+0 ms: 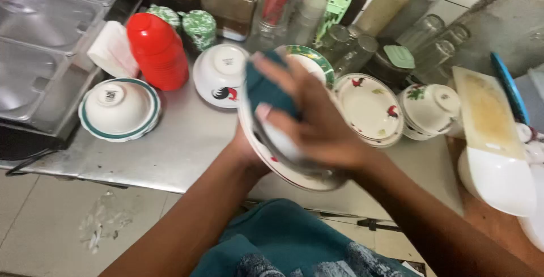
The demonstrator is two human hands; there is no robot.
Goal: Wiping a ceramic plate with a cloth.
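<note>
A white plate [283,166] with a thin red rim line is held tilted above the front edge of the steel bench [175,152], close to the person's body. The right hand [309,115] lies across its face, fingers curled round a dark teal cloth [266,90] pressed against the plate. The left hand [246,149] is mostly hidden behind the plate; it seems to grip the lower rim from beneath, though how tightly it closes I cannot tell. Just beyond, on the bench, a rooster-painted plate [368,110] lies face up, with an upturned white bowl [218,75] to the left of the hands and a lidded floral bowl [430,110] to the right. Further left sit a stack of red bowls [158,50] and an upturned green-rimmed bowl [119,110]. Clear glasses [351,47] stand at the back.
</note>
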